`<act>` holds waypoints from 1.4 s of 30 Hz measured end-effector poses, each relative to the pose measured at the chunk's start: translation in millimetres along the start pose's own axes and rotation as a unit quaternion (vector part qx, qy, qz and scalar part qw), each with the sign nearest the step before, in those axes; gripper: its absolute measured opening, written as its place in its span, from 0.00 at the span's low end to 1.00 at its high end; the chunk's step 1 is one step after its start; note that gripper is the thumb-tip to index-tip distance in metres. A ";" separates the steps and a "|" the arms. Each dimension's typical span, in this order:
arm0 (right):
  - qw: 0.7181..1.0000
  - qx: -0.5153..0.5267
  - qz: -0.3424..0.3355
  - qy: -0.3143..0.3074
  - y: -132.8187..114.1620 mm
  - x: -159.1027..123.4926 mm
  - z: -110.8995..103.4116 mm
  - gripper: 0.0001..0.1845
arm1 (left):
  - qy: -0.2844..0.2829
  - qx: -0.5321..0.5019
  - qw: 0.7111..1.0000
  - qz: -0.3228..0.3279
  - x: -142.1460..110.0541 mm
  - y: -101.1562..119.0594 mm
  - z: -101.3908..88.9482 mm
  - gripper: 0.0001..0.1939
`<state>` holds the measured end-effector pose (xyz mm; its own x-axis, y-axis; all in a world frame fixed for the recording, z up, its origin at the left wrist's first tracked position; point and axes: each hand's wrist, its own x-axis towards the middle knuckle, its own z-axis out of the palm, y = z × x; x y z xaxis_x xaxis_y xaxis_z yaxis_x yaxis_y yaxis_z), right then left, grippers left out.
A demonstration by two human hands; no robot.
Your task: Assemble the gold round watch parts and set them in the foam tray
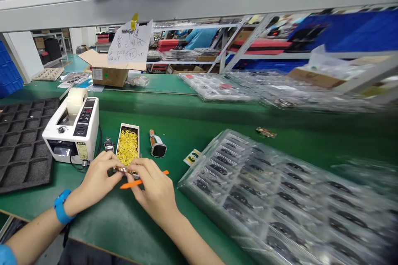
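Both hands meet in front of a white box (pixel 139 136) filled with small yellow rings (pixel 127 145). Between my fingertips is a small copper-coloured part (pixel 123 169), too small to make out further. My left hand (pixel 101 176) pinches its left end. With thumb and fingers, my right hand (pixel 154 188) grips the other end, and an orange pointed stick (pixel 130 184) is also tucked in this hand, sticking out at both sides. A smartwatch (pixel 158 149) lies right of the box, and a metal tally counter (pixel 108 145) stands at its left.
On the left stand a white tape dispenser (pixel 73 126) and a black foam tray (pixel 25 145). Stacked clear trays (pixel 273 198) with dark parts fill the right side. Another small copper-coloured part (pixel 265 132) lies behind them. An open cardboard box (pixel 113 75) sits at the back.
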<state>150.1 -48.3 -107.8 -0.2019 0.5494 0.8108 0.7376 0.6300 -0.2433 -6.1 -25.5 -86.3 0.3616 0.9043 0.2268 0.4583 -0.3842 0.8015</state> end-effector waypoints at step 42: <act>0.992 -0.076 -0.098 0.033 0.4 -4.9 2.6 0.06 | 0.014 -0.212 0.972 -0.099 -17.1 2.8 15.1 0.14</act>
<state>149.8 -49.3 -113.2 -0.3114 0.3837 0.8694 0.7776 0.6288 0.0009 1.3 -44.9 -96.2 0.2756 0.9596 0.0559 0.1393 -0.0974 0.9854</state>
